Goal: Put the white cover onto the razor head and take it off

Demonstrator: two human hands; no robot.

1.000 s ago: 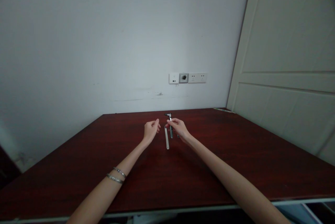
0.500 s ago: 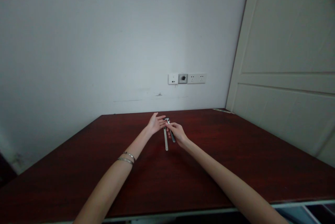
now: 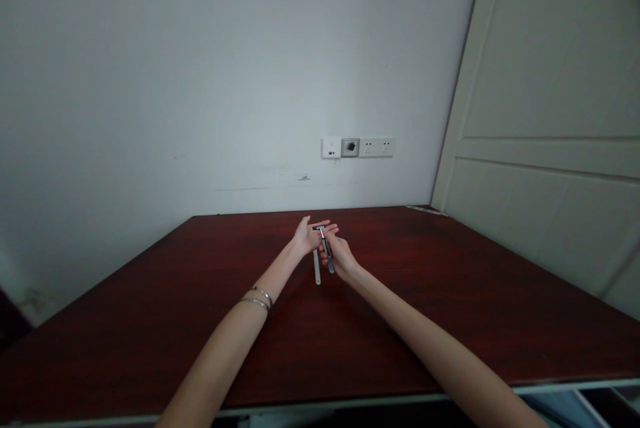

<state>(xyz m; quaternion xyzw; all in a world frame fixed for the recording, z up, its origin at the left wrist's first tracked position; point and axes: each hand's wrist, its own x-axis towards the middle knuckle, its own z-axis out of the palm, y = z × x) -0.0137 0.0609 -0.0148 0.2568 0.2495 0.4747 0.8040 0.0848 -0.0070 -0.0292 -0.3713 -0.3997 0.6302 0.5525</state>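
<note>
My right hand is closed around the dark handle of a razor, whose T-shaped head points up and away from me. My left hand is open, palm turned up and fingers stretched to the right. Its palm and fingers lie just behind the razor's head; whether they touch it I cannot tell. Below the hands, a narrow pale strip like a metal ruler lies on the dark red table, with a small hole at its near end. Its far end is hidden by my left hand.
A white wall rises behind the table, with a row of sockets and switches low on it. A pale panelled door stands at the right. The table's near edge runs under my forearms.
My left hand has moved right, so its fingers now reach behind the razor's head and neck. The right hand and razor are nearly where they were.
</note>
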